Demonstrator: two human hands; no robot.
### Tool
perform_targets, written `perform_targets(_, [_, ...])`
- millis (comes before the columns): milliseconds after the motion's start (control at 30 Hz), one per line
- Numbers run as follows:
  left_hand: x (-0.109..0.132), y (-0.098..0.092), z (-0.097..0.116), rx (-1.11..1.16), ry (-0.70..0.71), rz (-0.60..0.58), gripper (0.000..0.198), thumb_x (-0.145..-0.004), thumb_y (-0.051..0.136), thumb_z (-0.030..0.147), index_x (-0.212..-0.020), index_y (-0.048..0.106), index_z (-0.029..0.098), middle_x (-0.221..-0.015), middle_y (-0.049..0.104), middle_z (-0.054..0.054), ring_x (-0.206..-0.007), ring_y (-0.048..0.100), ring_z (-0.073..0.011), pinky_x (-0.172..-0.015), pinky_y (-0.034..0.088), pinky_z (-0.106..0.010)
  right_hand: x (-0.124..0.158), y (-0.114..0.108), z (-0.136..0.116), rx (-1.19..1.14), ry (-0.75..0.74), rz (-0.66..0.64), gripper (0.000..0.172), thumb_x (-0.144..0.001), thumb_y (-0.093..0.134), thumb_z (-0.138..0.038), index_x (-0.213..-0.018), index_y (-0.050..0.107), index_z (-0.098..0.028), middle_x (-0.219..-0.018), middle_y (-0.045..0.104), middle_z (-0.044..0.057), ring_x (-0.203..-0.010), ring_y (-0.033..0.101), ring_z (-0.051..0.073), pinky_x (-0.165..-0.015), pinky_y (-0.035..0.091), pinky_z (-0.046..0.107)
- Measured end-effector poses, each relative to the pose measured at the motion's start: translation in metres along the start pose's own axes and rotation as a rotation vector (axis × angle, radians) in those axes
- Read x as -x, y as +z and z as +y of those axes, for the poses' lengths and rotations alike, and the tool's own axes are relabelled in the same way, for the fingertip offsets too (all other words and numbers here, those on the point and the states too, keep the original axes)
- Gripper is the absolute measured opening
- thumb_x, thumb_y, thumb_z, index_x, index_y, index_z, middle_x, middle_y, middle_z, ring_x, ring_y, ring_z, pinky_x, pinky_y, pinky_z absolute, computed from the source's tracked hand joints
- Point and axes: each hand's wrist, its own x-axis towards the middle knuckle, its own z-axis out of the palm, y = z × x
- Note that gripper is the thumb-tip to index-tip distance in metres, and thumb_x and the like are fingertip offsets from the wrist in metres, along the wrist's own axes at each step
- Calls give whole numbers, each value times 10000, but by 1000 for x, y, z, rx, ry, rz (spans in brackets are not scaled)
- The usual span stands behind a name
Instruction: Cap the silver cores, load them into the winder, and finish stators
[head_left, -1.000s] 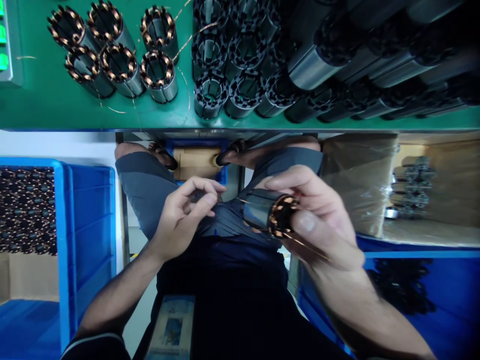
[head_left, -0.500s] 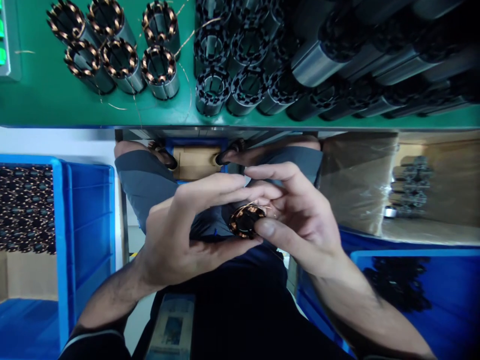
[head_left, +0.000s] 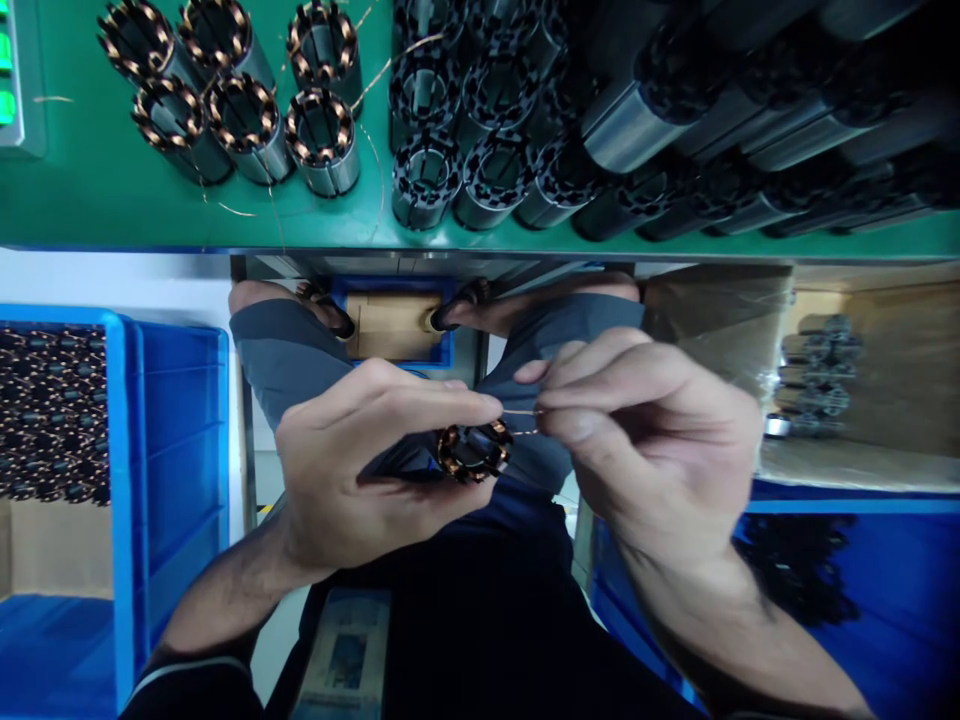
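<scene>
Above my lap, my left hand (head_left: 375,455) grips a motor stator (head_left: 474,450) between thumb and fingers. Its round end faces up, with copper windings around a dark, hollow middle. Two thin copper wires (head_left: 523,432) run from the stator toward the right. My right hand (head_left: 652,430) pinches their ends between thumb and index finger, a short way from the stator. The lower body of the stator is hidden by my left hand.
On the green bench (head_left: 322,225) stand several wound stators (head_left: 322,140) at left and several black-ended, unwound ones (head_left: 427,180). A blue bin (head_left: 172,480) of wound stators is at left. At right are a lined box (head_left: 712,370) with metal cores and a blue bin (head_left: 907,600) with black parts.
My right hand has left the stator, moved right and closed on the wire ends. The stator has shifted slightly left in my left hand, and its wires now stretch between the hands.
</scene>
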Motion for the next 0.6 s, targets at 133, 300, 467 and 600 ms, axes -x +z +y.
perform_targets(133, [-5,1,-2,-35,-3,112,354,-872,1095,230,-1138,861,208,-1033,915,18,-853,812,-142,-760,700,-303,1,1,0,-109,27,218,91,-1086,935,-407,-1038,937,-330,-869,774,7,-732,650,195,-676,584,368])
perform_targets(300, [-7,4,-4,-91,-19,128,392,-934,1092,480,-1181,855,287,-984,888,5,-802,798,-196,-665,659,-394,14,-2,-5,-196,162,-113,542,-1016,995,-515,-1496,839,-318,-1241,848,68,-1077,800,250,-976,698,403])
perform_targets(467, [-9,4,1,-56,-3,51,271,-1019,1021,284,-1228,849,283,-1095,929,43,-934,876,-165,-837,769,-325,18,0,-3,-441,494,-333,679,-1096,844,-722,-1639,697,-342,-1452,840,97,-1299,850,288,-1082,719,413])
perform_targets(600, [-10,2,8,-48,0,-8,204,-1086,941,256,-1254,829,287,-1154,923,67,-1047,913,-179,-962,798,-333,10,2,-5,-580,634,-299,750,-1040,790,-904,-1447,805,-274,-1169,892,87,-1093,893,288,-937,744,392])
